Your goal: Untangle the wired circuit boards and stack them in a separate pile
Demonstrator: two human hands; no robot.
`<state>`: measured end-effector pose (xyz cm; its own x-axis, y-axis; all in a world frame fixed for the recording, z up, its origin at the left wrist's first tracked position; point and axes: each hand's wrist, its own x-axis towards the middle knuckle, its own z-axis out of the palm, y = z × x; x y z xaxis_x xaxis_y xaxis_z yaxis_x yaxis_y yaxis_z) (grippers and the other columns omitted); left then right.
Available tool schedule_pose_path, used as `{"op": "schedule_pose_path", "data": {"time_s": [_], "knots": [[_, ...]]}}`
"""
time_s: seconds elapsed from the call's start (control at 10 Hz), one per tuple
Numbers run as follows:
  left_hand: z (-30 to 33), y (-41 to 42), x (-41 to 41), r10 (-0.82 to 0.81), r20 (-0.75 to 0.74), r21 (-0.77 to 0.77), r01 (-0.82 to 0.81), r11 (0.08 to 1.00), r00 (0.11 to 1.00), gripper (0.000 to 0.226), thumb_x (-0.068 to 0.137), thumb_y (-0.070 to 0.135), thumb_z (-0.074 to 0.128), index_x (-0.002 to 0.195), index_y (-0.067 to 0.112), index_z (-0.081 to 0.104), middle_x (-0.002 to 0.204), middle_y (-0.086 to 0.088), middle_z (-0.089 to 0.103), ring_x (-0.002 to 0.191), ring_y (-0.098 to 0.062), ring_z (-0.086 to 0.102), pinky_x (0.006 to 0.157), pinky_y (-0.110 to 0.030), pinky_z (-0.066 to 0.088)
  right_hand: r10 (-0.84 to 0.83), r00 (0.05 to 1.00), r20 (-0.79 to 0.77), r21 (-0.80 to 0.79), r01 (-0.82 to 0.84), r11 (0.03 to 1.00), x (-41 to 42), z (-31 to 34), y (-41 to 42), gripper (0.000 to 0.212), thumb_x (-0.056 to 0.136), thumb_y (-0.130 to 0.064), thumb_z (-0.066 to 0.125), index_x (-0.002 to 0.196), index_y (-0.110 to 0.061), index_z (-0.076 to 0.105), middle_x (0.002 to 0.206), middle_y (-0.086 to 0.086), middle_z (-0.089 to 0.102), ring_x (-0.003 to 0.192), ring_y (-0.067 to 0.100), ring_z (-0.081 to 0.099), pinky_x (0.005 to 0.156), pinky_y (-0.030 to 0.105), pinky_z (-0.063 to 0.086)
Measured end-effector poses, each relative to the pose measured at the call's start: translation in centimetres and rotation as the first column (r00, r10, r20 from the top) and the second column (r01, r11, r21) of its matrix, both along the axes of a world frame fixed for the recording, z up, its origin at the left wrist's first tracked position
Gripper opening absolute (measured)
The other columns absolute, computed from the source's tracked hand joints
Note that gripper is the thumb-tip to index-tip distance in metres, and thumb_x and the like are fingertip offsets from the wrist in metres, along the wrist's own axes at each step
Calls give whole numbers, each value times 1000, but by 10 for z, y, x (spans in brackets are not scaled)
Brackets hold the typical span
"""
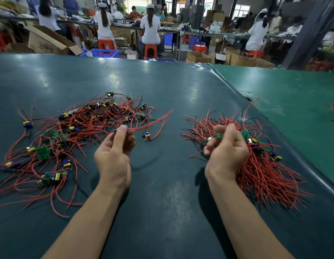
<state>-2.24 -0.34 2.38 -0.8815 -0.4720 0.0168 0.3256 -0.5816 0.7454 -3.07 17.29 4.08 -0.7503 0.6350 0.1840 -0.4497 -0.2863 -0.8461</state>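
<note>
While workers on orange stools (150, 51) sit with their backs turned at the far benches, a person at a dark green bench (162, 86) sorts wired circuit boards with 2 bare hands. The left hand (113, 152) pinches the end of a red wire (151, 123) between thumb and fingers (122, 128); the wire's long axis runs up and to the right from the pinch, away from the tangled heap (84, 124) just to that hand's left. A loose board with a yellow part (146, 136) lies just right of the left hand, nearer to it than to the right. The right hand (226, 148) is curled around a green circuit board (219, 135) and holds it over the sorted pile (259, 161), whose boards cluster near the hand while the red leads fan toward the bench's near and far edges. By the look of it, the held board need only go down and slightly right to join the stack, while the left hand's wire must still be drawn clear of the heap. Printing shows on an open cardboard carton (48, 42) in the background but is too blurred to read; no brand is legible.
</note>
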Motion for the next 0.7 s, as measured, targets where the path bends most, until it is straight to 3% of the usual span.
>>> {"op": "schedule_pose_path", "data": {"time_s": [0.1,0.2,0.3,0.4,0.5,0.6,0.7], "knots": [[-2,8,2,-57,54,-214,67,975,997,13,94,11,59,87,10,70,63,5,62,55,-6,52,56,-17,45,52,985,-167,469,32,883,17,-6,-19,43,99,-28,50,60,-12,59,51,-9,54,40,14,46,44,24,37],[5,27,1,-186,193,-355,246,902,963,22,95,14,58,77,4,65,57,1,50,47,-8,42,50,-19,36,94,941,-326,711,178,680,30,-10,-29,60,102,-31,46,52,1,52,49,9,49,43,27,46,47,38,35],[29,47,-7,-351,238,-559,423,713,906,34,95,19,60,63,9,57,52,4,48,44,-8,38,48,-19,33,41,921,-386,640,236,732,38,3,-12,55,103,-31,46,55,-6,55,52,5,55,43,22,50,45,34,36],[61,85,-18,-453,205,-600,477,642,868,41,94,24,64,54,15,58,46,6,48,42,-8,38,48,-19,35,-44,905,-424,449,253,857,51,36,9,45,101,-26,49,58,-17,60,51,-4,58,37,18,49,46,24,35],[70,130,-26,-335,274,-837,395,379,901,47,93,40,62,64,4,63,62,-21,60,58,-31,53,59,-31,44,-13,899,-437,399,207,893,64,78,28,44,100,-19,48,58,-13,60,48,2,56,32,23,43,41,19,31],[56,152,-20,-75,260,-962,251,-112,963,57,93,59,51,89,3,64,97,-23,64,95,-42,58,76,-40,46,160,898,-411,479,64,875,91,108,57,34,101,-27,46,75,-17,65,63,-1,64,41,20,49,40,18,32],[38,136,-11,-5,81,-996,81,-28,997,55,96,57,44,73,11,63,79,-14,64,85,-39,59,67,-39,44,232,890,-393,514,4,857,82,145,149,31,101,-29,44,82,-19,65,69,-4,65,46,16,52,41,17,33]]}}
